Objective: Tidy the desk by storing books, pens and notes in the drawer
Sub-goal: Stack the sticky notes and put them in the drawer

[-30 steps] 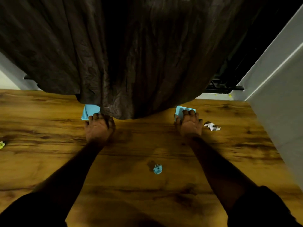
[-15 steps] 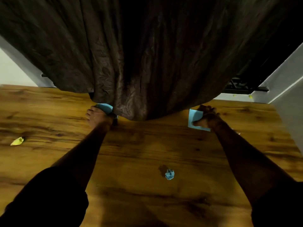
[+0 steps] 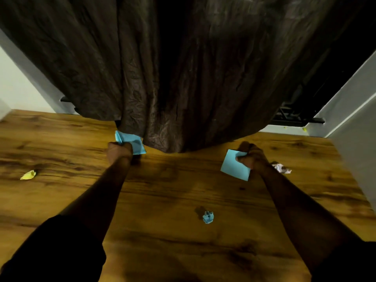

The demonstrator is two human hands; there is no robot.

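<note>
Looking down, you have both forearms stretched out over the wooden worktop (image 3: 162, 251), ending near the hem of a dark brown curtain (image 3: 173, 78) that hangs onto its far side.

Left hand (image 3: 119, 151): fingers curled into a fist around a creased blue note (image 3: 132, 142). The sheet is bent and sticks out past the knuckles toward the curtain hem. Cannot tell whether paper and fabric touch.

Right hand (image 3: 253, 157): thumb and curled fingers pinch one corner of a flat blue note (image 3: 234, 167). This sheet is smooth, tilted, and spreads out to the left of the hand. Cannot tell whether its lower edge rests on the worktop or hangs clear of it.

Loose paper on the worktop:
- crumpled blue ball (image 3: 208, 217), between your forearms and nearer to you than either hand, with a small shadow at its upper left.
- crumpled yellow scrap (image 3: 28, 175), out toward the left edge, well apart from the left hand.
- crumpled white scrap (image 3: 281, 168), just beside the right hand on its right, partly hidden behind the wrist.

Dark sleeves (image 3: 61, 251) cover your upper arms at the bottom corners of the view. Pale grey wall (image 3: 356, 129) runs along the right side of the worktop.
</note>
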